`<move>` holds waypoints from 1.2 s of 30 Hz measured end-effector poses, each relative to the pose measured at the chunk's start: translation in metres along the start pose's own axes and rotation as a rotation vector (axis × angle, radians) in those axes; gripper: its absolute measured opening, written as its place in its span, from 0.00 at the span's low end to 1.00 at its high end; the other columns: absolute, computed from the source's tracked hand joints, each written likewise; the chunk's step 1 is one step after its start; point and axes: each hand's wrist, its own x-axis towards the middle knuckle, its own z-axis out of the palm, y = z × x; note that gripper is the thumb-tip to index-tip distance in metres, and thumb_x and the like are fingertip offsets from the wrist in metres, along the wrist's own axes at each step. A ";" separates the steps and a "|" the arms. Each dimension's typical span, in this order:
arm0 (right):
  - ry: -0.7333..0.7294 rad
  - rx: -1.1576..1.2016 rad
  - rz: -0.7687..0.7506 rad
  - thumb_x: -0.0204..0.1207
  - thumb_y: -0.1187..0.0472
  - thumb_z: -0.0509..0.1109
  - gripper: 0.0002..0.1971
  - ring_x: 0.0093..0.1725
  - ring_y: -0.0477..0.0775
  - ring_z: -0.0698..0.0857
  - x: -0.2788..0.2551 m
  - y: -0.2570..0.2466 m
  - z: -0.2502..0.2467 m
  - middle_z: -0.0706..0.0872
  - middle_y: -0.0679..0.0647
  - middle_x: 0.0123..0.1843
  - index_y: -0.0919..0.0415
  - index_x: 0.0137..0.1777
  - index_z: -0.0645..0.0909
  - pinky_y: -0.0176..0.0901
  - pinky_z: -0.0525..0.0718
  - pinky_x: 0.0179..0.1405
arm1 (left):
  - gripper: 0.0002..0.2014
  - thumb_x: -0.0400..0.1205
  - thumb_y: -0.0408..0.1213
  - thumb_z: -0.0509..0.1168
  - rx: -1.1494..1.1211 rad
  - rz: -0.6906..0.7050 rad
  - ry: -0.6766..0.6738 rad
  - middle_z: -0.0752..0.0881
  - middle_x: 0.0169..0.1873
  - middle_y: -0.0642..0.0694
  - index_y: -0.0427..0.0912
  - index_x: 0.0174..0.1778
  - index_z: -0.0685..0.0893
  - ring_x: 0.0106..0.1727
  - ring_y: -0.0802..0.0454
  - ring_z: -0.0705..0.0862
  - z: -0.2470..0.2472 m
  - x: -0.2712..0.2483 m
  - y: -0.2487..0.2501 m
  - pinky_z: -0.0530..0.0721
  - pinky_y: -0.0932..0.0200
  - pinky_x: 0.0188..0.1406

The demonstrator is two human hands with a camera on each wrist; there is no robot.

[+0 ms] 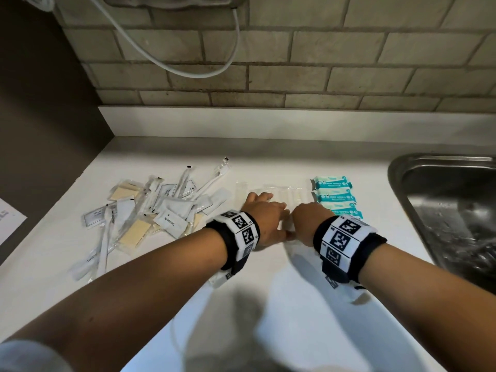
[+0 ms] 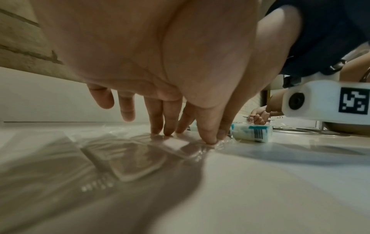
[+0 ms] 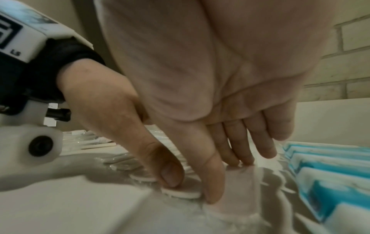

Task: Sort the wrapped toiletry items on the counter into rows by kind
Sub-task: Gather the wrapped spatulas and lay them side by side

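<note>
Both hands lie side by side, thumbs nearly touching, on clear wrapped packets (image 1: 279, 193) of white cotton pads at mid-counter. My left hand (image 1: 264, 212) presses straight fingers (image 2: 167, 125) onto one clear packet (image 2: 130, 163). My right hand (image 1: 306, 214) does the same; its thumb and straight fingers (image 3: 244, 150) touch the wrapper beside a round white pad (image 3: 182, 192), which the left thumb (image 3: 170, 172) pins. To the right of the hands, teal-and-white wipe packs (image 1: 334, 196) lie in a row (image 3: 324, 178). The unsorted pile (image 1: 150, 210) of toothbrushes, sachets and tan packets lies at the left.
A steel sink (image 1: 442, 210) opens at the right edge of the white counter (image 1: 268, 304). A brick wall with a hanging white cable (image 1: 188, 68) backs the counter, and a dark panel (image 1: 40, 130) stands at the left. A paper sheet (image 1: 8, 221) lies at the far left.
</note>
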 end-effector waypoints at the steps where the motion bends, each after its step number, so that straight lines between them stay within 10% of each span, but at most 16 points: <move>1: -0.009 -0.006 -0.012 0.81 0.56 0.65 0.14 0.63 0.59 0.83 0.001 0.000 0.001 0.86 0.56 0.59 0.57 0.64 0.83 0.50 0.78 0.67 | 0.32 0.79 0.68 0.53 0.006 0.001 0.001 0.67 0.81 0.54 0.56 0.76 0.73 0.83 0.41 0.56 0.000 0.000 0.000 0.54 0.41 0.74; 36: 0.032 0.158 0.014 0.80 0.52 0.63 0.17 0.66 0.61 0.77 0.007 -0.021 0.010 0.81 0.58 0.62 0.55 0.66 0.82 0.51 0.78 0.64 | 0.37 0.79 0.67 0.57 -0.033 -0.088 -0.043 0.61 0.84 0.52 0.51 0.82 0.66 0.86 0.45 0.51 -0.004 -0.023 -0.021 0.49 0.41 0.77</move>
